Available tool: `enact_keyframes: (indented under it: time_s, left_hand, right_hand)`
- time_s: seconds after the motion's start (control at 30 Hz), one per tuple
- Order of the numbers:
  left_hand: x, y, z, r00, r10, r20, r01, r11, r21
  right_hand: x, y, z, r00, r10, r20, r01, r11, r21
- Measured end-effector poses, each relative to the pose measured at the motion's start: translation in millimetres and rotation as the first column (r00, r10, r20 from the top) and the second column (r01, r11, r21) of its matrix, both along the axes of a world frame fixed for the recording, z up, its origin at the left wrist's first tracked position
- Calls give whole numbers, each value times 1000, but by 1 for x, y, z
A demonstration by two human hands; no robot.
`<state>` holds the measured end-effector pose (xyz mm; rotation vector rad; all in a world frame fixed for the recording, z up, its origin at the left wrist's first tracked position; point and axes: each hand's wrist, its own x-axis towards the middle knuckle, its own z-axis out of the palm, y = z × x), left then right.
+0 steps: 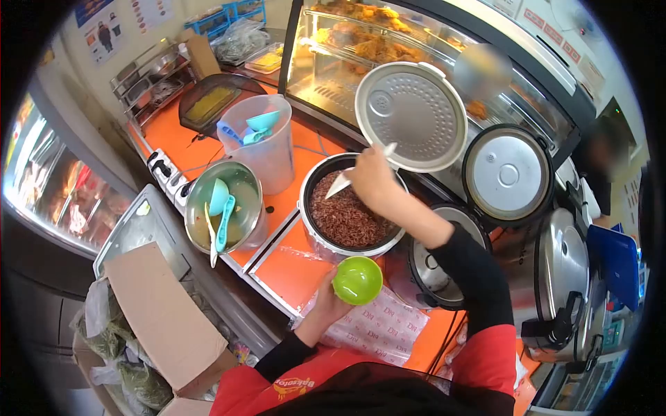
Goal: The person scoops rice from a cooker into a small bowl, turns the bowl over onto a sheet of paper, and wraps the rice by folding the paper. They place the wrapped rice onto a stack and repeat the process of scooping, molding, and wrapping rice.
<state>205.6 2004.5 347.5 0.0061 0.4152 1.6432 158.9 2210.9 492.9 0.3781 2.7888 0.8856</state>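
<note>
Rice [350,223] filled the central cooker [320,244]. Right hand [375,182] gripped a white paddle [338,185]; left hand [329,302] clasped an unfilled green bowl [358,280].

glossy green plastic bowl [358,281]; shiny metal pot [258,223]; matt cardboard box [165,315].

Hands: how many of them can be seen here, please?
2. The right hand is over the rice, gripping a white paddle; the left hand holds the green bowl. The background person's hands may be hidden.
</note>
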Motion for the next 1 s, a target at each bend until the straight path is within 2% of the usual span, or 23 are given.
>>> enact_keyframes:
  time_s: [0.03, 0.1, 0.2, 0.3, 0.4, 0.5, 0.53, 0.57, 0.6, 0.63, 0.7, 0.73, 0.77, 0.8, 0.83, 0.9, 0.93, 1.0]
  left_hand:
    - [2, 4, 2, 1000, 5, 11, -6, 999, 35]
    - [5, 9, 12, 999, 11, 36, -15, 994, 104]
    - [7, 9, 25, 993, 119, -6, -118, 988, 98]
    - [5, 10, 25, 992, 126, 23, -128, 989, 78]
    - [1, 8, 28, 987, 110, 113, -122, 988, 99]
    - [3, 6, 26, 993, 111, 33, -114, 988, 101]
    - [3, 6, 25, 993, 113, 32, -115, 990, 76]
    - [3, 4, 22, 993, 114, 31, -115, 992, 50]
    - [4, 2, 21, 993, 111, 31, -112, 993, 24]
    - [4, 1, 21, 991, 125, 48, -126, 992, 22]
    - [4, 8, 27, 992, 100, 75, -104, 994, 45]
    - [3, 8, 27, 989, 106, 102, -110, 993, 40]
    - [0, 6, 23, 987, 100, 125, -105, 994, 36]
    - [-1, 5, 17, 988, 117, 106, -123, 991, 58]
    - [-2, 7, 13, 983, 157, 98, -163, 984, 67]
    - [-5, 7, 16, 986, 122, 114, -133, 986, 96]
    - [-7, 5, 19, 984, 128, 121, -141, 985, 103]
    - [-6, 6, 26, 983, 116, 144, -133, 984, 116]
  right_hand:
    - [-15, -4, -12, 998, 34, 59, -34, 999, -9]
    - [-33, -15, -38, 960, 264, 91, -274, 954, 123]
    - [-32, -23, -55, 951, 230, 208, -253, 963, 90]
    - [-5, -27, -54, 949, 218, 230, -256, 955, 150]
    - [19, -21, -50, 956, 220, 196, -253, 953, 165]
    - [14, 8, -31, 963, 224, 150, -210, 972, -101]
    - [10, 15, -24, 970, 217, 115, -212, 976, -48]
    - [7, 20, -18, 969, 246, -37, -247, 968, -37]
    - [-3, 27, -18, 981, 191, -48, -190, 982, 9]
    - [-16, 34, -28, 989, 132, -62, -129, 990, 56]
    - [-40, 51, -81, 984, 26, -175, 10, 979, 202]
    - [-45, 56, -89, 997, 61, -43, -58, 995, 79]
    - [-41, 46, -76, 983, 60, -173, -64, 998, -18]
    - [-61, 59, -100, 967, 253, -32, -253, 968, 12]
    - [-69, 61, -105, 948, 317, -20, -315, 945, 87]
    - [-58, 46, -80, 950, 308, 55, -309, 951, 17]
    - [-52, 45, -84, 921, 379, 90, -384, 922, 46]
    - [-29, 31, -77, 923, 374, 92, -381, 921, 82]
